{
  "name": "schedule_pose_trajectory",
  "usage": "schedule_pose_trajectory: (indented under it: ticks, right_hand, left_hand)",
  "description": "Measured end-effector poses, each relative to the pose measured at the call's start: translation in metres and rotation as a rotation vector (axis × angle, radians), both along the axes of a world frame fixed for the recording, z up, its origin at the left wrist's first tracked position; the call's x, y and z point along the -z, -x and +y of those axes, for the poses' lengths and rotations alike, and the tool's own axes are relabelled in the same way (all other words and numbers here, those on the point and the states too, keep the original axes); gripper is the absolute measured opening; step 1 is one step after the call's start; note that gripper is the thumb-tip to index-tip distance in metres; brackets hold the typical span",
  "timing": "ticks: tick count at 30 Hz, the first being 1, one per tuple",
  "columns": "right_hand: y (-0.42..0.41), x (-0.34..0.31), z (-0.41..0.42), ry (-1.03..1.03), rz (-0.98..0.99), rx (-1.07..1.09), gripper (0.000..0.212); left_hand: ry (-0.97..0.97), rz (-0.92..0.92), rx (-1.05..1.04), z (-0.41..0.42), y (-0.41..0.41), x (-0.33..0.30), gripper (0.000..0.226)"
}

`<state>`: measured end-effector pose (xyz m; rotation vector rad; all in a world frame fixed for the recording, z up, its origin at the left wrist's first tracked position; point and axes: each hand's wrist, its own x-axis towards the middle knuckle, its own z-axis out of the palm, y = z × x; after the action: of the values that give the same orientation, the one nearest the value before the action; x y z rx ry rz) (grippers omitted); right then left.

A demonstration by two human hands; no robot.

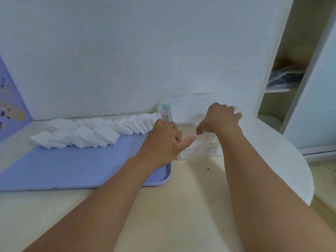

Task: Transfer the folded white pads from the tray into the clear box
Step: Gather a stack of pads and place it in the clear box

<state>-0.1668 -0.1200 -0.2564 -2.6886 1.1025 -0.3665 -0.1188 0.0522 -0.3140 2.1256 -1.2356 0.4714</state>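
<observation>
Several folded white pads [81, 133] lie in overlapping rows along the far side of the blue tray [72, 166]. The clear box [200, 151] stands just right of the tray, with its lid [190, 104] tipped open against the wall. My right hand [220, 119] is over the box, fingers pinched on a bunch of white pads [207, 138] held down inside it. My left hand [161, 140] is at the box's left front corner, fingers curled and thumb stretched against the box. The box's inside is mostly hidden by my hands.
The tray and box rest on a pale wooden table against a white wall. A white curved board [283, 151] lies at the right. An open shelf unit [291, 73] stands beyond it. A purple poster [11, 106] is on the left wall.
</observation>
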Motion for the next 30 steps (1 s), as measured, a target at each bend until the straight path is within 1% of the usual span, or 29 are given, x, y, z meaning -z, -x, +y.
schedule_pose_trajectory:
  ticks: [2, 3, 4, 6, 8, 10, 12, 13, 15, 16, 17, 18, 19, 20, 21, 22, 23, 25, 27, 29, 30]
  right_hand:
    - [-0.002, 0.004, -0.001, 0.022, 0.128, 0.024, 0.101]
    - [-0.003, 0.006, -0.001, -0.007, 0.163, 0.016, 0.113]
    - [-0.004, 0.008, -0.001, -0.042, 0.179, 0.008, 0.119]
    - [-0.007, 0.011, 0.0, -0.083, 0.18, 0.018, 0.118]
    - [-0.008, 0.013, 0.003, -0.082, 0.185, 0.047, 0.117]
    - [-0.008, 0.012, 0.006, -0.083, 0.193, 0.037, 0.12]
    - [-0.002, 0.002, 0.006, -0.11, 0.137, -0.018, 0.124]
    - [0.002, -0.004, 0.01, -0.13, 0.073, -0.059, 0.125]
    - [0.011, -0.019, 0.014, -0.138, -0.117, -0.15, 0.117]
    - [0.013, -0.026, 0.021, -0.124, -0.244, -0.22, 0.108]
    - [0.012, -0.031, 0.034, -0.113, -0.401, -0.312, 0.094]
    - [0.012, -0.034, 0.048, -0.119, -0.565, -0.412, 0.076]
    - [0.011, -0.035, 0.065, -0.151, -0.694, -0.501, 0.055]
    - [0.01, -0.033, 0.085, -0.204, -0.757, -0.576, 0.037]
    - [0.006, -0.027, 0.106, -0.252, -0.746, -0.635, 0.026]
    - [0.002, -0.017, 0.125, -0.28, -0.682, -0.677, 0.022]
    - [-0.004, -0.006, 0.142, -0.283, -0.593, -0.707, 0.024]
    - [-0.016, 0.014, 0.17, -0.272, -0.441, -0.746, 0.039]
    - [-0.031, 0.022, 0.186, -0.239, -0.382, -0.747, 0.05]
    - [-0.049, 0.019, 0.208, -0.166, -0.302, -0.752, 0.052]
    - [-0.058, 0.019, 0.217, -0.135, -0.255, -0.748, 0.049]
  left_hand:
    - [0.002, 0.021, -0.014, 0.001, -0.001, 0.001, 0.062]
    - [0.003, 0.028, -0.016, 0.002, -0.001, 0.0, 0.063]
    - [0.0, 0.038, -0.013, 0.003, -0.001, 0.0, 0.062]
    - [-0.014, 0.084, 0.004, 0.003, -0.001, 0.001, 0.06]
    - [-0.039, 0.142, 0.013, 0.003, 0.002, 0.002, 0.057]
    - [-0.07, 0.161, 0.019, 0.003, 0.003, 0.002, 0.053]
    - [-0.066, 0.199, 0.061, 0.005, 0.001, -0.001, 0.046]
    - [-0.024, 0.252, 0.083, 0.009, 0.0, -0.005, 0.04]
    - [0.148, 0.357, 0.099, 0.016, -0.003, -0.018, 0.028]
    - [0.238, 0.367, 0.061, 0.023, -0.005, -0.028, 0.023]
    - [0.285, 0.356, 0.0, 0.034, -0.009, -0.038, 0.018]
    - [0.283, 0.349, -0.059, 0.046, -0.014, -0.049, 0.017]
    - [0.239, 0.345, -0.121, 0.059, -0.02, -0.057, 0.021]
    - [0.186, 0.34, -0.183, 0.074, -0.029, -0.063, 0.026]
    - [0.152, 0.326, -0.242, 0.091, -0.036, -0.066, 0.031]
    - [0.138, 0.313, -0.302, 0.109, -0.043, -0.064, 0.036]
    - [0.15, 0.304, -0.362, 0.126, -0.048, -0.059, 0.042]
    - [0.178, 0.268, -0.474, 0.161, -0.057, -0.04, 0.052]
    - [0.145, 0.219, -0.553, 0.187, -0.066, -0.018, 0.057]
    - [0.098, 0.199, -0.605, 0.211, -0.076, -0.008, 0.059]
    - [0.071, 0.199, -0.618, 0.216, -0.079, -0.007, 0.06]
